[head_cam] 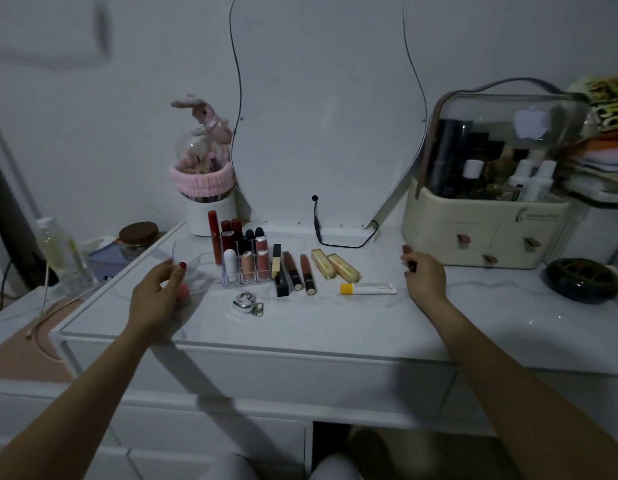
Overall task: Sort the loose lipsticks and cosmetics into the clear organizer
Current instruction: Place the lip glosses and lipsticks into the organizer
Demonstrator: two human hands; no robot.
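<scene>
The clear organizer [196, 271] stands at the back left of the white tabletop [335, 327], with several lipsticks [247, 261] upright in its right-hand slots. My left hand [155, 299] grips its empty left end, thumb on the rim, over a pink sponge [183, 292]. Lying loose to the right of it are a black-and-gold lipstick [279, 271], two brown gloss tubes [300, 273], two cream-gold lipsticks [335, 266] and a white tube with a yellow cap [368, 289]. My right hand [423, 277] hovers right of them, fingers curled; whether it holds anything is unclear.
A silver keyring charm [248, 303] lies in front of the organizer. A wavy mirror [321, 116] with a black cable [335, 241] stands behind. A cream cosmetics case [487, 233] sits at the right, with a black round dish [582, 279] beside it. A brush pot [207, 206] and a bottle [61, 254] stand at the left.
</scene>
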